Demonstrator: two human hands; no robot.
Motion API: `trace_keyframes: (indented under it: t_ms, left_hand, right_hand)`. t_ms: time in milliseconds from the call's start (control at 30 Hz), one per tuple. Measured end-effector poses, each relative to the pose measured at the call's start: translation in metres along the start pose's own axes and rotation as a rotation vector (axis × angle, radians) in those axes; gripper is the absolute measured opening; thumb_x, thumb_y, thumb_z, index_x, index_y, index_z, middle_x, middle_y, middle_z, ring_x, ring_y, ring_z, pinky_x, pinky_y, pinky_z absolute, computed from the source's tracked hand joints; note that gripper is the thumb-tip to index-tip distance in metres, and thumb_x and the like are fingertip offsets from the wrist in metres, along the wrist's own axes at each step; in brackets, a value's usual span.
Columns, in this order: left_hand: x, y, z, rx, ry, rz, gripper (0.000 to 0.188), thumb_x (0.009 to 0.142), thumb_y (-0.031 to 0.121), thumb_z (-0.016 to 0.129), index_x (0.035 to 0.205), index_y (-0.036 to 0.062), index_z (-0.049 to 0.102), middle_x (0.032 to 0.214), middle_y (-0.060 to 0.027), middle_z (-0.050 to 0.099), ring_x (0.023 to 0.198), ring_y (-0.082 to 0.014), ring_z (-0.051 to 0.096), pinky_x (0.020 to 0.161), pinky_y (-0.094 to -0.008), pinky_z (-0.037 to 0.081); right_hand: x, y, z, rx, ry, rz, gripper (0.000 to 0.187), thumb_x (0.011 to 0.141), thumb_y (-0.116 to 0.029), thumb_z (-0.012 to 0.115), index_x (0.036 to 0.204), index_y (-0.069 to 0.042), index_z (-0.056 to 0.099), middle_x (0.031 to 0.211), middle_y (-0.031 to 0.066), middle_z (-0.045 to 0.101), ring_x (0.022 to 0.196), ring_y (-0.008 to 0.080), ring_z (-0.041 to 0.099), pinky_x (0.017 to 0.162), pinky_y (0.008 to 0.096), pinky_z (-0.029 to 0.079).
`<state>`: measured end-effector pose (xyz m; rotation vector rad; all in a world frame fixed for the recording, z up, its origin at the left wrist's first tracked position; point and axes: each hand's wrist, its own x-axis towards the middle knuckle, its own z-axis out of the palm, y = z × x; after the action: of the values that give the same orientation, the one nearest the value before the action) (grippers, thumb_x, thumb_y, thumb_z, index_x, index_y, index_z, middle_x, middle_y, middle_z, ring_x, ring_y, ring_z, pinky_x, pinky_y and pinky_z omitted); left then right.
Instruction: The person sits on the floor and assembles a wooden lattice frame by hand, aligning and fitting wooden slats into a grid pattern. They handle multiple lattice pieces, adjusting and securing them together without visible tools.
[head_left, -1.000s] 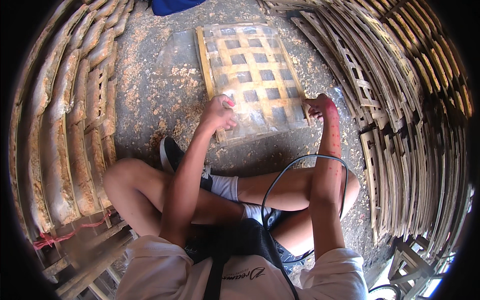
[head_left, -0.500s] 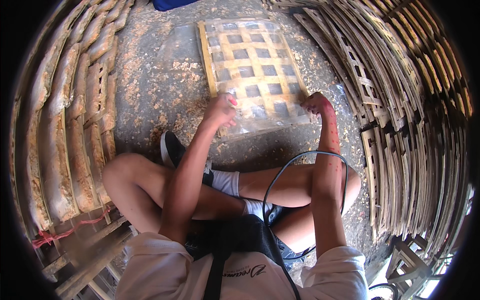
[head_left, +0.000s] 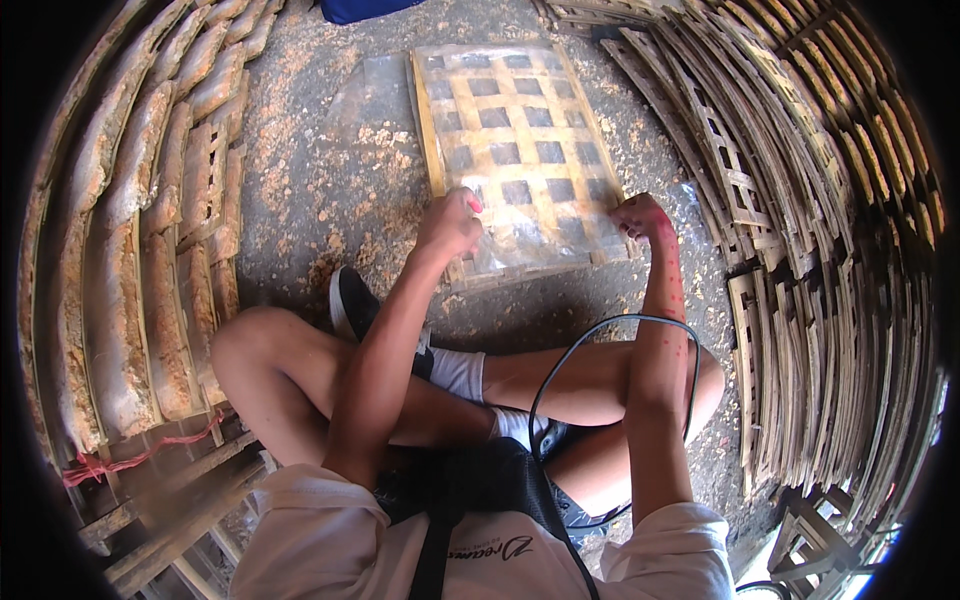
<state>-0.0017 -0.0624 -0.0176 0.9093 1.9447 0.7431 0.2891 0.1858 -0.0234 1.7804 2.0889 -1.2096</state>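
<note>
I sit cross-legged on the sawdust-strewn ground (head_left: 330,190), both arms reaching far ahead to a wooden lattice frame (head_left: 515,150) lying flat in front of my legs. A clear plastic sheet (head_left: 520,245) covers the frame and spills a bit past its edges. My left hand (head_left: 450,222) is curled into a loose fist at the frame's near left corner, fingers pressed together and pinching the plastic at that edge. My right hand (head_left: 640,215) sits at the frame's near right corner, fingers bunched and closed on the plastic or frame edge there; cannot tell which exactly. The frame's near end is just beyond my knees, its far end points away from me.

A black cable (head_left: 600,330) loops over my right thigh. A black shoe (head_left: 350,305) with a white sock (head_left: 458,372) shows under my left forearm. Stacks of similar lattice frames (head_left: 800,250) stand on edge along the right side. Wood slabs (head_left: 130,260) line the left side, tied low with red string (head_left: 140,455). A blue object (head_left: 360,8) sits at the far edge.
</note>
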Motion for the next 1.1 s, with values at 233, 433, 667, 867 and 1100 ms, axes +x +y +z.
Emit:
trace_keyframes:
  t_ms: [233,433,667,867,1100]
  left_hand:
    - [-0.008,0.006,-0.008,0.056,-0.045,-0.035,0.027,0.087,0.006,0.064,0.114,0.0060,0.066,0.088,-0.0100,0.077,0.071,-0.0190,0.078,0.073,-0.0311,0.057]
    - [-0.007,0.002,-0.010,0.075,-0.034,-0.051,0.029,0.087,0.008,0.066,0.116,0.0062,0.066,0.088,-0.0088,0.077,0.069,-0.0180,0.077,0.070,-0.0303,0.057]
    - [-0.001,-0.003,-0.023,0.007,-0.075,-0.043,0.033,0.083,0.007,0.078,0.111,-0.0006,0.061,0.087,-0.0150,0.074,0.063,-0.0177,0.073,0.053,-0.0283,0.055]
    - [0.008,-0.008,-0.039,0.151,-0.045,-0.031,0.024,0.084,0.016,0.080,0.098,0.0001,0.070,0.080,-0.0128,0.075,0.063,-0.0155,0.073,0.061,-0.0284,0.059]
    - [-0.008,0.011,-0.024,0.227,-0.121,-0.106,0.027,0.084,0.026,0.081,0.087,0.0011,0.072,0.066,-0.0085,0.073,0.054,-0.0155,0.071,0.066,-0.0283,0.058]
  right_hand:
    - [-0.021,-0.014,-0.004,0.024,0.008,0.081,0.022,0.081,-0.019,0.072,0.073,0.001,0.069,0.063,0.0088,0.066,0.046,0.0124,0.051,0.040,0.0295,0.040]
    - [-0.022,-0.019,-0.004,-0.017,-0.053,0.133,0.019,0.080,-0.017,0.072,0.074,0.000,0.070,0.063,0.0076,0.064,0.044,0.0104,0.048,0.039,0.0287,0.036]
    - [-0.022,-0.011,-0.008,-0.120,-0.085,0.102,0.027,0.083,-0.027,0.074,0.075,-0.002,0.072,0.062,0.0059,0.062,0.045,0.0104,0.047,0.042,0.0291,0.035]
    - [-0.029,-0.016,-0.008,-0.168,-0.122,0.101,0.017,0.080,-0.018,0.074,0.070,-0.004,0.072,0.060,0.0031,0.063,0.047,0.0100,0.049,0.044,0.0284,0.037]
    - [-0.040,-0.022,-0.011,-0.224,-0.132,0.118,0.015,0.079,-0.019,0.074,0.074,-0.005,0.074,0.063,0.0029,0.066,0.050,0.0110,0.054,0.048,0.0284,0.042]
